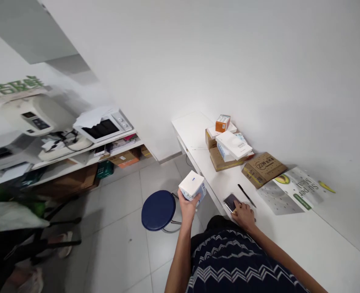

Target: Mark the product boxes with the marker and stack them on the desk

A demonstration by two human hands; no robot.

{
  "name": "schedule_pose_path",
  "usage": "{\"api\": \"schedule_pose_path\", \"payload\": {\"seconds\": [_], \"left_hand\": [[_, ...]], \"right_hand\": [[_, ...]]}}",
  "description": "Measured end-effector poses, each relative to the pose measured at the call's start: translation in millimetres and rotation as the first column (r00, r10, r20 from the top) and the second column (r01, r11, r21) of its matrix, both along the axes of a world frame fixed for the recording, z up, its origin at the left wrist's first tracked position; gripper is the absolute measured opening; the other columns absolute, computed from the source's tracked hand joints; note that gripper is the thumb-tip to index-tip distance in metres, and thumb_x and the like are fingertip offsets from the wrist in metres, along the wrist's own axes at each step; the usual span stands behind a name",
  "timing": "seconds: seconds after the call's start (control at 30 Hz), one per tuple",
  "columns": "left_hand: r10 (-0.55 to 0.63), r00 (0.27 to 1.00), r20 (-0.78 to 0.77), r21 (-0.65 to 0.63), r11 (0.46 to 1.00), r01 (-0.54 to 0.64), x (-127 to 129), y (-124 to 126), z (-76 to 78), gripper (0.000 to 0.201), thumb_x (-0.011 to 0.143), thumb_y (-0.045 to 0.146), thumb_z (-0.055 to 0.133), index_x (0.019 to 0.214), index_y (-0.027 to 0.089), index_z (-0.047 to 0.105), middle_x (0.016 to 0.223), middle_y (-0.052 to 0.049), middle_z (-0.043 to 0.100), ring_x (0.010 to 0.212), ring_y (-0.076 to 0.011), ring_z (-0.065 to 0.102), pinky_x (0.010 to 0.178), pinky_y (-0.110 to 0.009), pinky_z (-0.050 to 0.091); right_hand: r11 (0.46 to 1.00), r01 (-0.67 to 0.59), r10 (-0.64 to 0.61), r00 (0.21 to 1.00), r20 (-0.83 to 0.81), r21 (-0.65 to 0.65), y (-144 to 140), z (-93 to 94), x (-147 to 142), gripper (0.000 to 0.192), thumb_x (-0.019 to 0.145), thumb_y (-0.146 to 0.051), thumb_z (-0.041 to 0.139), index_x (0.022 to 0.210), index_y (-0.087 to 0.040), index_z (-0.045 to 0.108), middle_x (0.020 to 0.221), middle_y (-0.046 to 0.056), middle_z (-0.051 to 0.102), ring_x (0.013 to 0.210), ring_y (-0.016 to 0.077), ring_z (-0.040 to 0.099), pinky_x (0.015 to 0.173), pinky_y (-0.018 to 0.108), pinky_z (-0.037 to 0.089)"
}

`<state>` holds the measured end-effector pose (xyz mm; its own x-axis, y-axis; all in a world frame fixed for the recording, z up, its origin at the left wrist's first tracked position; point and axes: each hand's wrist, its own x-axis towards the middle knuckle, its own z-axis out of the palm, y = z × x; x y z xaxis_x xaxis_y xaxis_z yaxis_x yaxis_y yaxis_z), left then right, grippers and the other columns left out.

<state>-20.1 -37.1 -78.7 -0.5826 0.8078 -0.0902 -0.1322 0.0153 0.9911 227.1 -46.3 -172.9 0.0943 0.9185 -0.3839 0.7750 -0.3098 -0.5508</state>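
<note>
A small white box (192, 185) is tilted in the air beside the table edge; a dark phone (231, 202) lies flat on it.

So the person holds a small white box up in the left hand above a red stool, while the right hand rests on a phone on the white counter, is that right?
Not quite: the stool is dark blue, not red. The head view shows it on the tiled floor below the left hand, which holds up the small white box. The rest stands: the right hand rests on the phone on the white counter.
</note>
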Motion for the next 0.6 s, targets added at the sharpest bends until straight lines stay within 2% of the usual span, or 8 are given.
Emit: {"api": "schedule_pose_path", "payload": {"seconds": [0.07, 0.13, 0.27, 0.33, 0.43, 0.47, 0.53, 0.6], "left_hand": [[-0.064, 0.995, 0.075, -0.007, 0.998, 0.064, 4.4, 1.8, 3.5, 0.076, 0.05, 0.029, 0.091, 0.115, 0.024, 0.053, 0.113, -0.007, 0.068, 0.106, -0.0262, 0.066, 0.092, -0.037, 0.051], [-0.141, 0.97, 0.198, -0.005, 0.989, 0.145, 9.2, 2.7, 8.0, 0.077, 0.048, 0.03, 0.093, 0.114, 0.025, 0.053, 0.109, -0.005, 0.07, 0.1, -0.0253, 0.069, 0.09, -0.038, 0.053], [-0.286, 0.833, 0.474, -0.05, 0.936, 0.349, 16.5, 1.9, 16.5, 0.073, 0.047, 0.034, 0.095, 0.109, 0.023, 0.058, 0.097, -0.006, 0.074, 0.093, -0.0284, 0.072, 0.087, -0.044, 0.056], [-0.336, 0.749, 0.572, -0.081, 0.885, 0.459, 19.1, 0.9, 18.5, 0.068, 0.048, 0.039, 0.095, 0.105, 0.021, 0.062, 0.095, -0.008, 0.076, 0.095, -0.0323, 0.072, 0.088, -0.048, 0.056], [-0.418, 0.646, 0.638, -0.083, 0.797, 0.598, 24.7, -0.4, 19.8, 0.067, 0.049, 0.045, 0.095, 0.103, 0.019, 0.065, 0.097, -0.012, 0.076, 0.1, -0.0371, 0.071, 0.09, -0.052, 0.055], [-0.445, 0.621, 0.646, -0.077, 0.771, 0.633, 27.1, -0.6, 20.8, 0.067, 0.05, 0.047, 0.095, 0.104, 0.019, 0.066, 0.097, -0.012, 0.076, 0.101, -0.038, 0.071, 0.09, -0.053, 0.055], [-0.489, 0.57, 0.661, -0.048, 0.73, 0.682, 32.0, -0.4, 24.3, 0.07, 0.054, 0.052, 0.093, 0.11, 0.02, 0.065, 0.103, -0.014, 0.075, 0.105, -0.0384, 0.069, 0.089, -0.054, 0.056], [-0.528, 0.521, 0.671, 0.009, 0.709, 0.705, 34.9, 0.3, 29.8, 0.079, 0.058, 0.056, 0.09, 0.124, 0.026, 0.06, 0.119, -0.014, 0.07, 0.11, -0.0372, 0.066, 0.085, -0.053, 0.058]], "right_hand": [[0.999, 0.044, -0.043, 0.997, -0.063, -0.001, 3.7, 7.4, -2.8, 0.057, 0.074, -0.023, 0.069, 0.13, -0.018, 0.062, 0.143, 0.023, 0.05, 0.143, 0.0445, 0.027, 0.114, 0.065, 0.016], [0.998, 0.069, -0.069, 0.983, -0.169, -0.004, 8.1, 18.7, -6.0, 0.054, 0.076, -0.032, 0.072, 0.128, -0.019, 0.063, 0.146, 0.021, 0.048, 0.142, 0.0447, 0.03, 0.114, 0.064, 0.02], [0.999, 0.039, -0.036, 0.878, -0.478, -0.005, 14.2, 48.6, -10.5, 0.058, 0.091, -0.059, 0.051, 0.138, -0.026, 0.055, 0.135, 0.013, 0.06, 0.119, 0.0312, 0.06, 0.102, 0.051, 0.046], [1.0, 0.018, -0.01, 0.77, -0.638, 0.006, 14.5, 64.9, -11.5, 0.063, 0.093, -0.064, 0.047, 0.146, -0.03, 0.047, 0.13, 0.01, 0.064, 0.11, 0.0258, 0.065, 0.095, 0.046, 0.051], [0.999, -0.038, 0.046, 0.538, -0.842, 0.031, 12.1, 90.3, -14.2, 0.077, 0.083, -0.057, 0.069, 0.15, -0.031, 0.042, 0.133, 0.008, 0.064, 0.113, 0.0246, 0.064, 0.099, 0.045, 0.05], [0.998, -0.051, 0.054, 0.486, -0.872, 0.034, 11.0, 99.5, -15.5, 0.082, 0.079, -0.052, 0.076, 0.15, -0.03, 0.042, 0.133, 0.008, 0.064, 0.113, 0.0252, 0.064, 0.1, 0.046, 0.05], [0.999, -0.026, 0.033, 0.481, -0.876, 0.024, 9.7, 119.6, -17.5, 0.086, 0.074, -0.046, 0.081, 0.149, -0.03, 0.043, 0.128, 0.006, 0.067, 0.111, 0.0262, 0.065, 0.1, 0.047, 0.051], [0.997, 0.076, -0.036, 0.507, -0.861, 0.003, 11.4, 142.3, -14.6, 0.082, 0.075, -0.042, 0.081, 0.147, -0.028, 0.046, 0.125, 0.007, 0.069, 0.106, 0.0274, 0.066, 0.096, 0.047, 0.053]]}}
